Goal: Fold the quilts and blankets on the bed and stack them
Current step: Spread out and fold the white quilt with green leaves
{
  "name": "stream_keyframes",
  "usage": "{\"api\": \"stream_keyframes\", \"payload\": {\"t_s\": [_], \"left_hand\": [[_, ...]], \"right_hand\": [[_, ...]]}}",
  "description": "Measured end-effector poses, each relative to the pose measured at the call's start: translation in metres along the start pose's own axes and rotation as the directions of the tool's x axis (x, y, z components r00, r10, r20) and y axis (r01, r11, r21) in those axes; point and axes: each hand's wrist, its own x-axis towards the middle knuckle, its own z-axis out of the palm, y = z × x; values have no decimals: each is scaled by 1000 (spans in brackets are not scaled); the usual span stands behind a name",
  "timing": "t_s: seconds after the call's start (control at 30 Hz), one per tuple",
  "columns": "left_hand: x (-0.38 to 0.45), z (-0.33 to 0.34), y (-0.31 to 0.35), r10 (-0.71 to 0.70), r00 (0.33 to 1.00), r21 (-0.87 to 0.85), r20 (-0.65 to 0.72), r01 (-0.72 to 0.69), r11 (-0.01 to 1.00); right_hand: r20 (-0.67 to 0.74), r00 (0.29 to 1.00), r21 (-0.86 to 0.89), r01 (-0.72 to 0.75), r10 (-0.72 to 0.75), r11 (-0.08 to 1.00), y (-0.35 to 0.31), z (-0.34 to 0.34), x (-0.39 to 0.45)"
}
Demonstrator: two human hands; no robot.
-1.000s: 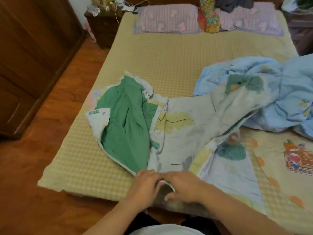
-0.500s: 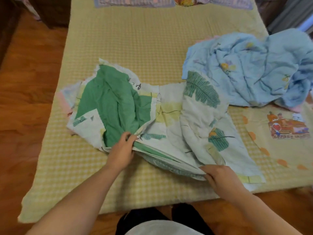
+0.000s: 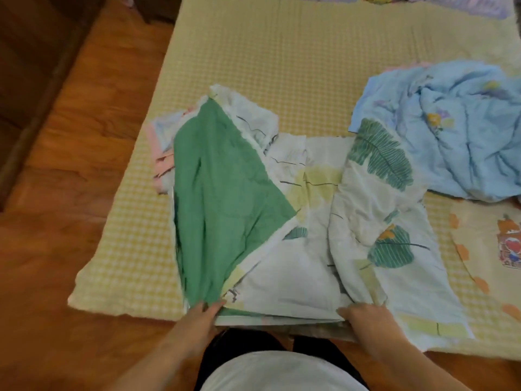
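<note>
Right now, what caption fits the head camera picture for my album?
Both hands hold the leaf-print quilt at the bed's near edge.

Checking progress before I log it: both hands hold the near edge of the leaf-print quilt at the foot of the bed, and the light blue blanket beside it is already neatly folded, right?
Not quite. The head view shows the light blue blanket lying crumpled, not folded. The rest stands: left hand and right hand hold the leaf-print quilt's near edge.

Quilt (image 3: 307, 249): white, printed with green leaves and pale yellow-green blocks; underside plain green. Blanket (image 3: 451, 131): light blue, small yellow and purple flowers. Bed sheet (image 3: 267, 66): yellow-and-white check. Mat (image 3: 479, 244): cream, orange spots, cartoon picture. Floor (image 3: 56, 221): orange-brown wood.
</note>
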Motion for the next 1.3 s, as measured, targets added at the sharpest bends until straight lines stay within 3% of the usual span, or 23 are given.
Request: {"api": "stream_keyframes", "payload": {"t_s": [0.07,0.17,0.23,0.3,0.4,0.47,0.53,0.57,0.63,0.7,0.73,0.77,0.83,0.87,0.9,1.0,1.03,1.17,1.23,1.3], "left_hand": [[19,39,-17,-111,972,-143,205,142,979],[49,78,-36,-144,956,-371,256,235,899],[35,36,-21,-241,961,-508,135,276,816],[39,2,-30,-382,923,-581,-35,292,760],[60,-20,-61,-555,809,-631,-193,331,702],[83,-26,-81,-607,734,-539,-303,393,745],[108,-27,-99,-592,704,-412,-393,441,797],[119,-27,-108,-585,707,-361,-398,465,808],[138,-20,-131,-560,719,-267,-412,492,828],[145,-19,-147,-573,699,-403,-428,419,813],[143,-24,-150,-630,661,-565,-406,360,742],[139,-28,-153,-723,602,-749,-339,293,595],[113,-42,-151,-851,519,-968,-82,162,192],[93,-50,-146,-869,494,-993,12,108,48],[71,-58,-138,-876,481,-998,39,57,-13],[3,-91,-102,-865,497,-994,-71,-106,20],[-17,-103,-86,-849,516,-985,-115,-173,28],[-76,-149,4,-601,697,-910,-391,-390,140],[-88,-164,51,-400,786,-880,-472,-447,160],[-88,-172,87,-302,821,-875,-485,-458,160]], "right_hand": [[215,977,10,-5,3,1000,-10,10,7],[326,945,121,-6,-34,993,-16,28,23],[279,956,98,62,-87,993,-21,14,43],[161,986,194,0,-32,981,-35,-10,78],[2,999,338,-50,53,940,-55,-33,152],[11,986,477,-150,164,866,-61,-32,206],[83,929,628,-330,361,704,-56,-22,255],[128,867,716,-417,482,559,-53,-17,272],[224,725,880,-438,651,185,-43,-2,299],[296,686,938,-339,665,-67,-38,6,310],[276,710,958,-255,648,-128,-36,6,311],[241,728,971,-185,643,-153,-39,-1,305],[135,759,990,-81,637,-112,-55,-29,274],[57,764,998,-25,642,-58,-64,-47,252],[-34,764,999,21,645,27,-76,-71,224],[-389,730,900,171,562,401,-108,-130,140],[-477,712,850,226,515,476,-115,-147,114],[-712,569,676,399,411,619,-137,-193,44],[-823,510,508,468,249,723,-152,-203,26],[-857,513,332,481,47,811,-169,-198,23]]}}
